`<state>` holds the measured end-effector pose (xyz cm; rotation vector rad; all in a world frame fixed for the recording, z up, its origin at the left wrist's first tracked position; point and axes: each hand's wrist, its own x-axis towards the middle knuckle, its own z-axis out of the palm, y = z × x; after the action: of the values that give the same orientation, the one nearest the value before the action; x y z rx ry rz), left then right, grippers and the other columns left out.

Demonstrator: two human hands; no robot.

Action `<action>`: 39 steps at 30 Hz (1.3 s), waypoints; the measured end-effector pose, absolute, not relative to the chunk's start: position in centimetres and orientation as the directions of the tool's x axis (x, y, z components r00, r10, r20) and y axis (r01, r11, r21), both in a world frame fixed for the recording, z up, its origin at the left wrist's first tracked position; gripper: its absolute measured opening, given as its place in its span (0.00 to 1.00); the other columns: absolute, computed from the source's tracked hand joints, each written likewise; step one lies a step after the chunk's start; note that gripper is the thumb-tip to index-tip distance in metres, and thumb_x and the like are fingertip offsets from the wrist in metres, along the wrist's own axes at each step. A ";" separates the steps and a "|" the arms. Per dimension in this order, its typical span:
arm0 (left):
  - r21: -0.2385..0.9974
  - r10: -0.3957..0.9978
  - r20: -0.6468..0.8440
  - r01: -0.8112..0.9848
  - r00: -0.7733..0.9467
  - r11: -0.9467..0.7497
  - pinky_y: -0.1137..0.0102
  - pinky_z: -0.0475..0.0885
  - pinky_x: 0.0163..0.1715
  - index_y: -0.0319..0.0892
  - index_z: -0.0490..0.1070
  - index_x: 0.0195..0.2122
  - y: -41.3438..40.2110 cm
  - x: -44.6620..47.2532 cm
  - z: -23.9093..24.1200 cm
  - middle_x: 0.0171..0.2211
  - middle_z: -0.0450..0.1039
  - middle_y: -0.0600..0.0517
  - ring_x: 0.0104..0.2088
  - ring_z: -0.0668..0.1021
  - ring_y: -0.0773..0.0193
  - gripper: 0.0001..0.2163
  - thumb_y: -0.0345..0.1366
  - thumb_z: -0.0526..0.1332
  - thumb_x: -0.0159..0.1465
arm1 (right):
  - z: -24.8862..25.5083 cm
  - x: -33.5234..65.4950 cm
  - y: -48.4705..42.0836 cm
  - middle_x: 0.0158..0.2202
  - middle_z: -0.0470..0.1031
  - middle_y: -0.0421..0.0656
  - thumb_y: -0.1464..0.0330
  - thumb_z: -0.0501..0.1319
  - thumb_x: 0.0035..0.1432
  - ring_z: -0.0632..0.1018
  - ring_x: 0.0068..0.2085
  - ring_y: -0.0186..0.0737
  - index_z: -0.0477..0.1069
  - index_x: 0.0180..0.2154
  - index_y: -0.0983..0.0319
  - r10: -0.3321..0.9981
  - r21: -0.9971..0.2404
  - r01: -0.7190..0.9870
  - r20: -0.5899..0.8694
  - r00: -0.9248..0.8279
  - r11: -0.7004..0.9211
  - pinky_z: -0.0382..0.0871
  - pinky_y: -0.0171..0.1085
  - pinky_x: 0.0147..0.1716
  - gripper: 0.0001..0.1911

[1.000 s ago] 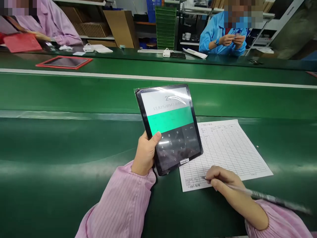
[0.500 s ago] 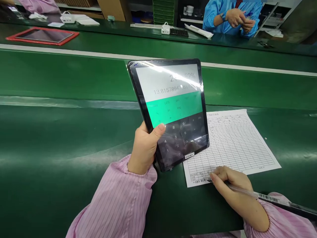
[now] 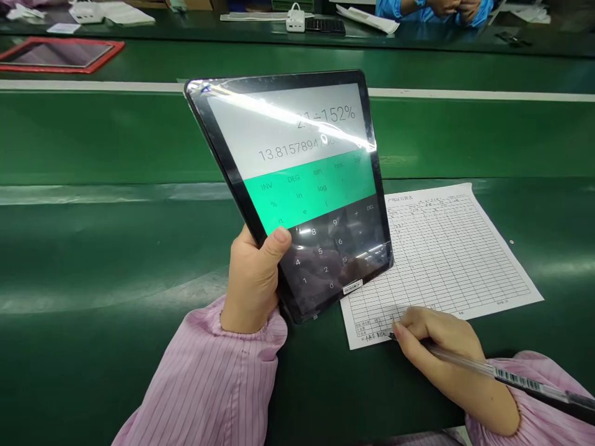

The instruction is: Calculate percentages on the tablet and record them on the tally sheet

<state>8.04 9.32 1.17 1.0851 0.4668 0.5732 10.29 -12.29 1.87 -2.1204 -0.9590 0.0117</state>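
My left hand [image 3: 255, 272] is closed on the left edge of a black tablet [image 3: 320, 241], its thumb lying on the screen. The tablet is raised and tilted above the table, showing a calculator with "21÷152%" and a result starting 13.81578947; glare crosses the top of the screen. In my right hand [image 3: 441, 347] is a pen [image 3: 493, 371], with its tip at the lower left of a printed form [image 3: 446, 248]. Handwriting shows in the form's bottom-left rows. The tablet hides part of the form's left side.
The table [image 3: 116, 260] is green, with a raised green strip and a white line [image 3: 465, 95] beyond. A red-framed panel [image 3: 60, 54] lies at the far left. Across the back are a white charger-like block [image 3: 295, 20], papers [image 3: 367, 18] and a co-worker's blue sleeves [image 3: 390, 8].
My view has tipped down, so the background sits higher. The tablet has come nearer and appears larger, moved up and left. The pen tip stays near the same rows of the form.
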 end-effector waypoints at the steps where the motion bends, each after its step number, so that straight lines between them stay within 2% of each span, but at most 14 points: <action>1: 0.913 0.638 -0.072 -0.207 0.767 0.352 0.63 0.76 0.35 0.40 0.72 0.36 9.3 8.0 1.2 0.32 0.74 0.49 0.35 0.78 0.55 0.20 0.48 0.70 0.47 | 1.9 10.3 -12.3 0.14 0.64 0.34 0.70 0.54 0.62 0.67 0.14 0.28 0.55 0.18 0.60 0.632 -0.668 0.624 0.288 0.719 -0.405 0.58 0.28 0.14 0.20; 6: 0.920 0.647 -0.050 -0.217 0.760 0.326 0.63 0.76 0.33 0.40 0.72 0.38 9.4 8.0 1.1 0.34 0.75 0.48 0.33 0.78 0.58 0.23 0.49 0.70 0.46 | 1.7 10.2 -12.4 0.15 0.65 0.35 0.69 0.53 0.63 0.68 0.15 0.30 0.57 0.18 0.60 0.616 -0.657 0.606 0.264 0.742 -0.448 0.60 0.29 0.14 0.20; 13: 0.924 0.669 -0.064 -0.209 0.741 0.321 0.62 0.76 0.33 0.39 0.73 0.37 9.4 8.0 1.3 0.30 0.73 0.50 0.28 0.77 0.61 0.24 0.50 0.71 0.44 | 1.5 10.3 -12.7 0.15 0.64 0.35 0.71 0.53 0.61 0.67 0.15 0.28 0.55 0.19 0.60 0.630 -0.641 0.643 0.304 0.715 -0.420 0.59 0.29 0.14 0.18; 18: 0.916 0.680 -0.062 -0.230 0.730 0.330 0.65 0.76 0.28 0.40 0.72 0.33 9.4 8.1 1.1 0.28 0.72 0.52 0.26 0.76 0.64 0.22 0.49 0.72 0.43 | 1.7 10.3 -12.5 0.15 0.65 0.35 0.71 0.53 0.62 0.67 0.15 0.29 0.55 0.18 0.59 0.639 -0.648 0.641 0.297 0.710 -0.411 0.58 0.29 0.14 0.19; 28: 0.927 0.683 -0.110 -0.173 0.723 0.332 0.67 0.76 0.27 0.44 0.73 0.31 9.4 8.0 1.2 0.26 0.70 0.54 0.25 0.74 0.65 0.22 0.52 0.72 0.40 | 1.9 10.4 -12.4 0.14 0.64 0.35 0.70 0.52 0.61 0.66 0.14 0.29 0.54 0.17 0.59 0.611 -0.664 0.600 0.264 0.746 -0.446 0.58 0.30 0.12 0.19; 34: 0.921 0.687 -0.060 -0.225 0.724 0.317 0.62 0.76 0.32 0.41 0.72 0.34 9.4 8.1 1.2 0.29 0.72 0.52 0.25 0.75 0.64 0.23 0.50 0.72 0.42 | 1.8 10.2 -12.4 0.14 0.64 0.35 0.70 0.52 0.62 0.67 0.14 0.29 0.54 0.18 0.59 0.601 -0.665 0.599 0.274 0.751 -0.446 0.58 0.30 0.13 0.20; 39: 0.920 0.673 -0.085 -0.201 0.735 0.336 0.60 0.76 0.34 0.40 0.71 0.32 9.3 8.0 1.4 0.28 0.72 0.51 0.27 0.76 0.62 0.22 0.51 0.71 0.43 | 1.8 10.3 -12.4 0.14 0.63 0.34 0.71 0.52 0.62 0.66 0.15 0.27 0.54 0.18 0.60 0.603 -0.647 0.627 0.308 0.736 -0.434 0.58 0.28 0.14 0.19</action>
<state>8.00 9.32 1.37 1.0878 0.5051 0.6022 10.27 -12.45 1.76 -2.1530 -0.9236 -0.0385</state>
